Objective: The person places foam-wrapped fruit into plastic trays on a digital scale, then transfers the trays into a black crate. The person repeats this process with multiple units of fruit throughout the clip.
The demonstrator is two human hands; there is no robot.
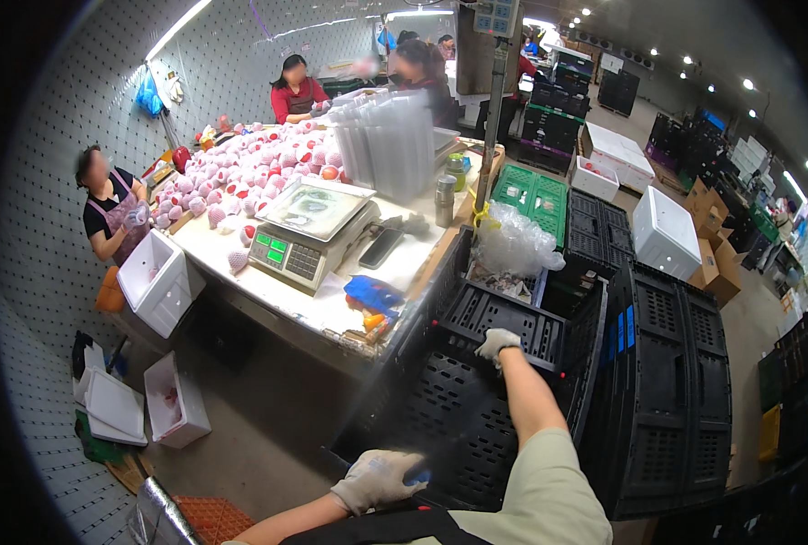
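A large black plastic folding crate lies open in front of me, with a slotted floor. At its far end is a slatted end panel with red tabs at its corners. My right hand, in a whitish work glove, has its fingers hooked over the edge of that panel. Close to my body, my gloved left hand curls around the crate's near left edge. Something blue shows at its fingertips; whether it is glove coating or a crate part, I cannot tell. The crate's left wall is blurred.
Left of the crate stands a worktable with a digital scale, a phone and net-wrapped fruit. Folded black crates stack up at right. Foam boxes sit on the floor. Several co-workers surround the table.
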